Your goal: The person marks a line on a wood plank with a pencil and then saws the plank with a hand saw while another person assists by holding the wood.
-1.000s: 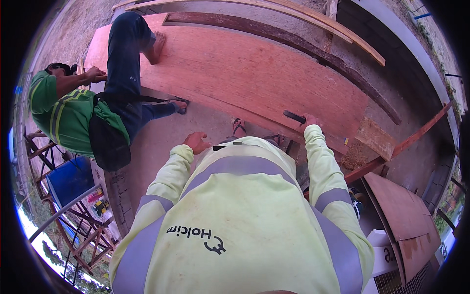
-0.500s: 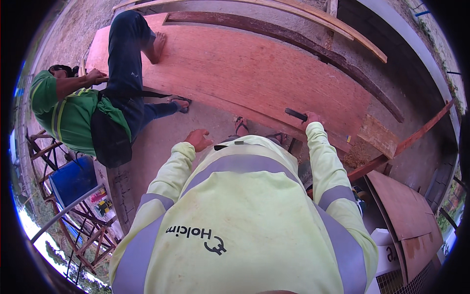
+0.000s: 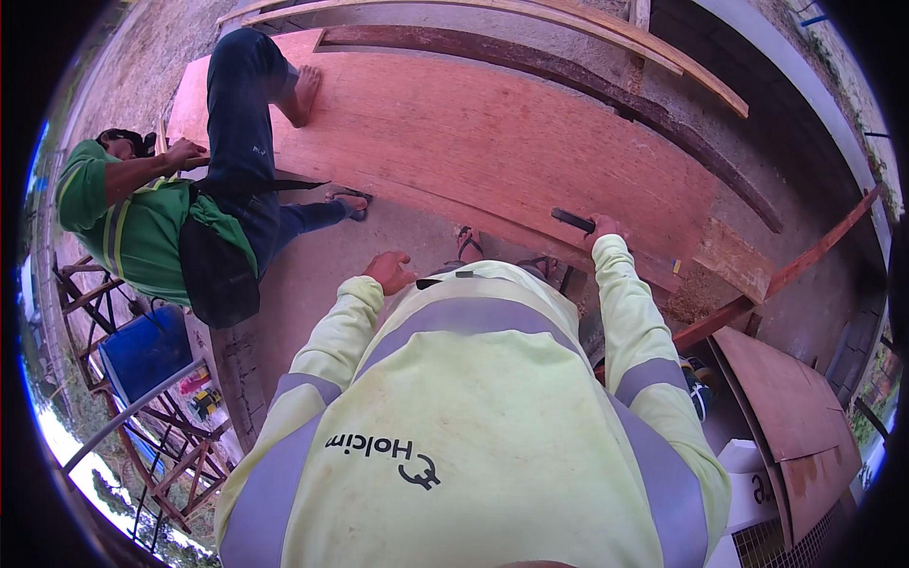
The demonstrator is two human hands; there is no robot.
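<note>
A short black bar-like object [image 3: 573, 221] sticks out leftward from my right hand [image 3: 608, 227], which is closed around its end; its exact kind does not show. This hand is over the near right part of a reddish plywood sheet [image 3: 473, 133]. At my left side, my left hand [image 3: 388, 272] hangs beside my waist, above the concrete floor [image 3: 303, 284]. Its fingers are loosely bent and apart, with nothing in them.
A co-worker in a green shirt [image 3: 151, 232] is at the left, one bare foot on the plywood. A dark red timber [image 3: 559, 71] runs along the sheet's far edge. To the right are a red timber [image 3: 819, 248], a wood offcut [image 3: 734, 260] and leaning boards [image 3: 786, 407]. A blue drum [image 3: 144, 350] stands lower left.
My left hand has shifted slightly to the right, toward my waist. The co-worker's hand and head have moved a little. My right hand stays in place with the black object.
</note>
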